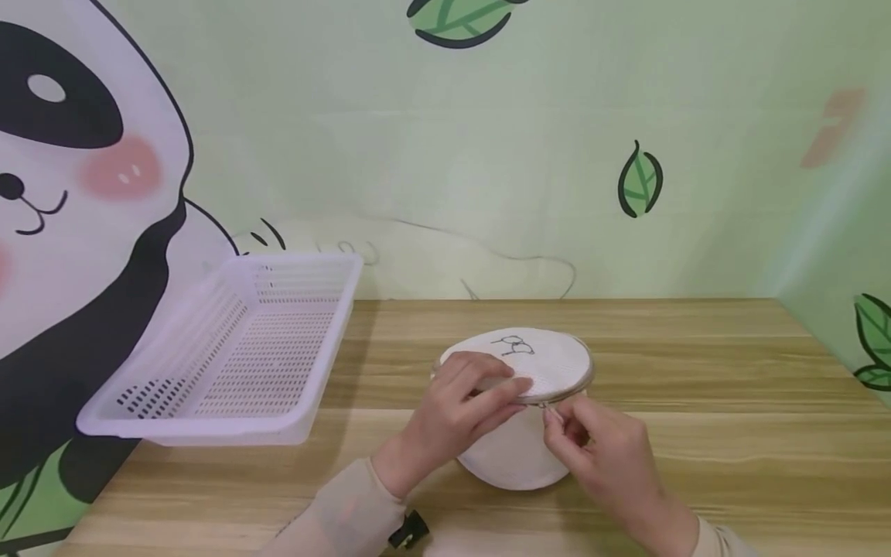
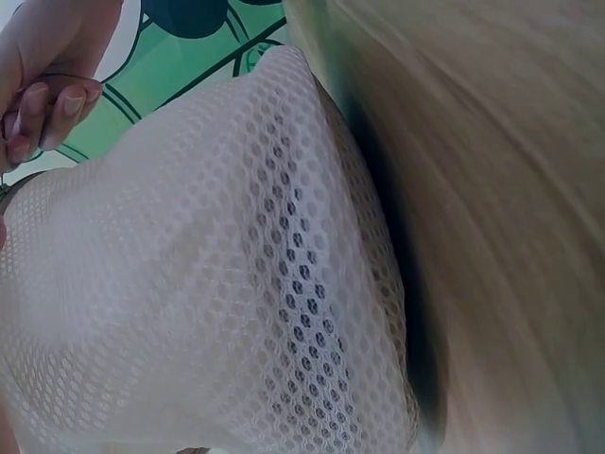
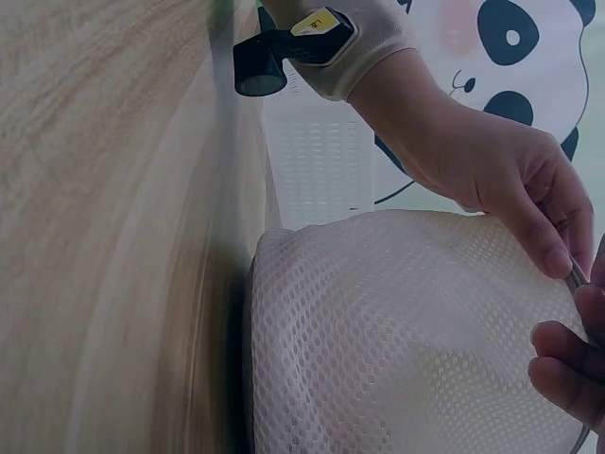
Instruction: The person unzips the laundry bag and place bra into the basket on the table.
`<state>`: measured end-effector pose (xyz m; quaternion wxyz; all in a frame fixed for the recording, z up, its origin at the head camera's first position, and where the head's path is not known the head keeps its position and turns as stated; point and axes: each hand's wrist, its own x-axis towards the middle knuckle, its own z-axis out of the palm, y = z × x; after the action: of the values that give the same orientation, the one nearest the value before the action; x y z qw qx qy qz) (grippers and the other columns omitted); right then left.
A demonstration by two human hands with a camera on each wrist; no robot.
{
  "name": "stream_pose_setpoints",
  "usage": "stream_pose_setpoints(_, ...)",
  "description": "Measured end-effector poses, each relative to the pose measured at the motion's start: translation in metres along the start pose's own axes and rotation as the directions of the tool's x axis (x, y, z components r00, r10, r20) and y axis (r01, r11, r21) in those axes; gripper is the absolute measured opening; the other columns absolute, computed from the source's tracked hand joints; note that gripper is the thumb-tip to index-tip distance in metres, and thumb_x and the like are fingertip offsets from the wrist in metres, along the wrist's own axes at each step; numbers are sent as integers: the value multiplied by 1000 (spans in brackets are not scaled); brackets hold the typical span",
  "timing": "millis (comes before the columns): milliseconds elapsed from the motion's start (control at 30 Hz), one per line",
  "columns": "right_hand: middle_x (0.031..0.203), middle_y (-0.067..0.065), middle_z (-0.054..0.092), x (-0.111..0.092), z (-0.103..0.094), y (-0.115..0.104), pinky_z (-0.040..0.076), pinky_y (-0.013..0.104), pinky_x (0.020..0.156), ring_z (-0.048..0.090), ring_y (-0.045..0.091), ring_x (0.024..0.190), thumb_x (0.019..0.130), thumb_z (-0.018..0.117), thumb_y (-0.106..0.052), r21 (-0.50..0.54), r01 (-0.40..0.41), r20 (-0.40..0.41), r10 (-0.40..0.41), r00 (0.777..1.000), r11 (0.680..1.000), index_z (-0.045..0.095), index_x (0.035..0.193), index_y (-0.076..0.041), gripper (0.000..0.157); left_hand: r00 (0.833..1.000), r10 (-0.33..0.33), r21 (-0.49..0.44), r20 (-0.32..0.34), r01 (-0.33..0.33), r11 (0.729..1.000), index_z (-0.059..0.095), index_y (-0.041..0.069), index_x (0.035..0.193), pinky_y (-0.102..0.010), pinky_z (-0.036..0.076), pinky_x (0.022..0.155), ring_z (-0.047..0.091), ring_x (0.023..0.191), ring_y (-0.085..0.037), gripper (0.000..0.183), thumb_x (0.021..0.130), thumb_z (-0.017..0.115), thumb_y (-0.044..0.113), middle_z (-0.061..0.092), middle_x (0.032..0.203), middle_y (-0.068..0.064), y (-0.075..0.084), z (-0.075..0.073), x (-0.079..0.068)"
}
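A white mesh laundry bag [image 1: 515,456] stands upright on the table, shaped like a drum. Its round lid [image 1: 557,360] bears a small dark line drawing, and a zipper [image 1: 583,382] runs around the rim. My left hand [image 1: 452,406] grips the near left part of that rim, thumb on the lid; the right wrist view shows the thumb and fingers pinching the edge. Just to its right, my right hand [image 1: 616,452] pinches the zipper pull at the front of the rim, fingers curled. Honeycomb mesh of the bag's side [image 2: 208,265] fills much of the left wrist view.
A white perforated plastic basket [image 1: 316,398] is at the left of the wooden table [image 1: 731,449]. Behind the table rises a green wall [image 1: 696,77] printed with a panda and leaves. A black wrist camera [image 1: 409,531] sits by my left sleeve.
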<state>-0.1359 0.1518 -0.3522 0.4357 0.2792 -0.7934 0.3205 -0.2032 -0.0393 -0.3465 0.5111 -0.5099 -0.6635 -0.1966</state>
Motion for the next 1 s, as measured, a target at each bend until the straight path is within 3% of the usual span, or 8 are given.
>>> stream_pose_setpoints(267,55,-7,54,0,0,1,40,7,47,48,0,49,88,52,-15,2,34,15,-34,999,999,54,68,-12,20,999,30,-20,-30,-31,999,73,11,101,-28,51,85,62,87,-16,15,90,67,20,65,89,-1,0,0,1)
stream_pose_setpoints(433,53,-8,51,1,3,3,37,7,44,45,-1,47,95,45,-23,-29,105,-39,-106,994,994,51,66,-12,31,996,62,-22,-61,-64,998,72,7,101,-26,52,83,61,84,-16,16,91,66,17,65,84,-1,1,1,2)
stream_pose_setpoints(667,52,-10,45,1,10,7,30,7,40,36,-3,45,97,43,-25,-121,161,-116,-175,978,980,49,62,-12,37,994,81,36,-75,-78,996,70,5,101,-24,52,79,60,81,-15,17,93,63,17,64,81,-1,3,2,2)
stream_pose_setpoints(833,50,-7,42,-1,10,6,28,8,38,34,-1,43,98,42,-25,-144,178,-105,-193,975,974,46,62,-11,39,994,94,93,-63,-88,992,70,4,100,-24,52,77,59,78,-14,18,95,59,18,64,79,0,5,3,1)
stream_pose_setpoints(1000,50,-9,37,-1,10,7,25,8,37,30,-2,42,98,41,-24,-218,226,-120,-256,959,949,45,60,-11,40,991,109,108,-71,-101,989,70,3,99,-24,52,75,59,75,-14,19,96,58,18,63,78,-1,7,4,2)
